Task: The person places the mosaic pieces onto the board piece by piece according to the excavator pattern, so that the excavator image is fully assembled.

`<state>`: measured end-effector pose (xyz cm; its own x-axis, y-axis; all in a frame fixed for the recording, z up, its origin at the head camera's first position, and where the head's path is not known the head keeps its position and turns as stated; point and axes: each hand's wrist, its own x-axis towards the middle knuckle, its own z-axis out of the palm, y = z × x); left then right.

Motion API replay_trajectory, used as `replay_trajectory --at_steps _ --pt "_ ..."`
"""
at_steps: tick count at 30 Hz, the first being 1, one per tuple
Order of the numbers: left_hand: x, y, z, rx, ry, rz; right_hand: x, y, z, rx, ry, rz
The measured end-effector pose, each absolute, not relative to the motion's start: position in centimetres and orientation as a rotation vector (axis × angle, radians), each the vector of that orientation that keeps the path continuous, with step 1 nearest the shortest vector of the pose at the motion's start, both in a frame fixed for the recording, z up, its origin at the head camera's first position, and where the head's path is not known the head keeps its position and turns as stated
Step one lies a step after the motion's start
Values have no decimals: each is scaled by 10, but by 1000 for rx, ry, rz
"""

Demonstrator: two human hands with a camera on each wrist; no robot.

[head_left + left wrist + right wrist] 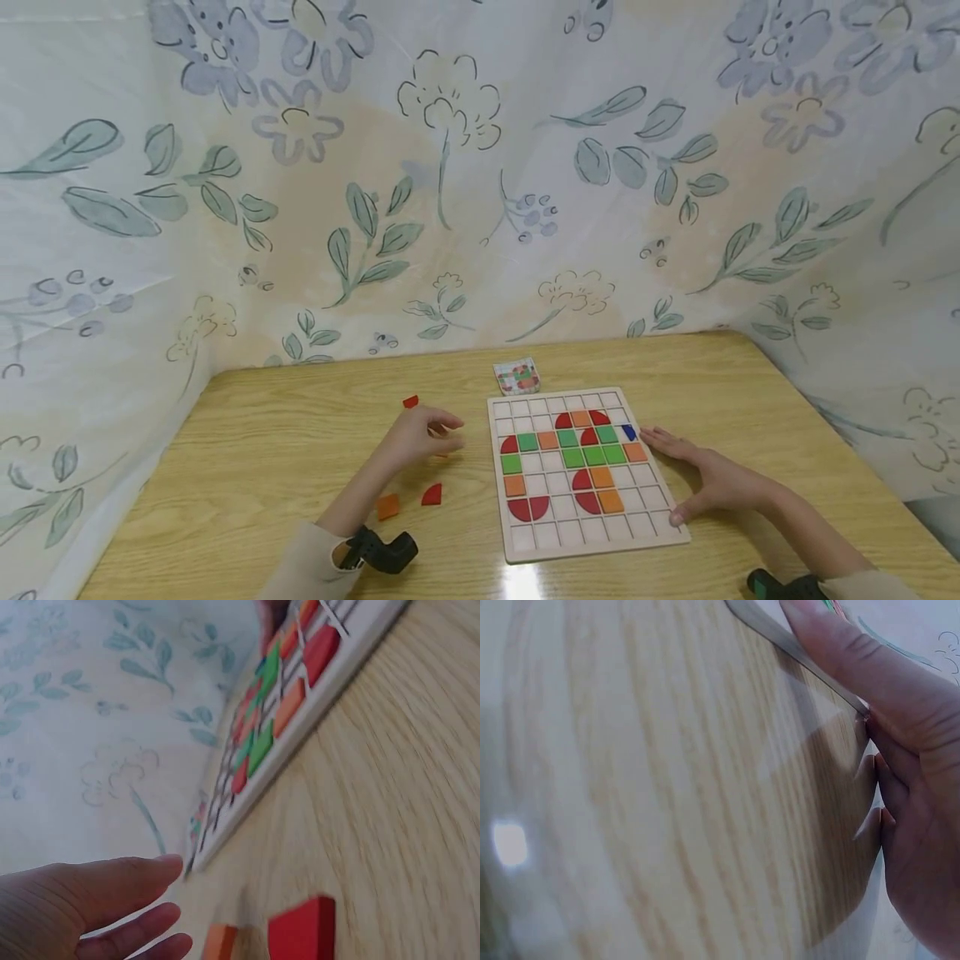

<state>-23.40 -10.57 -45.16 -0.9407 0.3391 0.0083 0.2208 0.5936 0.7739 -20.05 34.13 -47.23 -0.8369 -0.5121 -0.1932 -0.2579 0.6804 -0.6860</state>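
A white gridded board (555, 540) lies on the table, with several red, orange and green tiles set in its squares. At its right edge my right hand (716, 479) rests with the fingers stretched out; the thumb (832, 645) lies on the rim near the front corner. A dark blue piece (628, 432) sits in a square close to those fingertips. Left of the board, my left hand (420, 435) hovers over loose pieces, fingers slightly bent and nothing between them. Near it are a red quarter-round (432, 495), an orange square (387, 507) and another red piece (410, 402).
Behind the board stands a small pattern card (517, 377) showing coloured shapes. The wooden table (262, 467) reaches back to a flowered cloth (480, 208) hanging behind and at both sides. A black camera mount (386, 552) is strapped to the left wrist.
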Motion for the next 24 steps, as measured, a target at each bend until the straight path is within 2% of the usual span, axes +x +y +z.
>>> replay_trajectory --at_steps 13,24 --pt "-235 -126 -464 576 2772 1040 -199 341 -472 -612 2514 -953" --pt "-234 -127 -463 557 2824 994 -199 341 -472 -587 2528 -945"
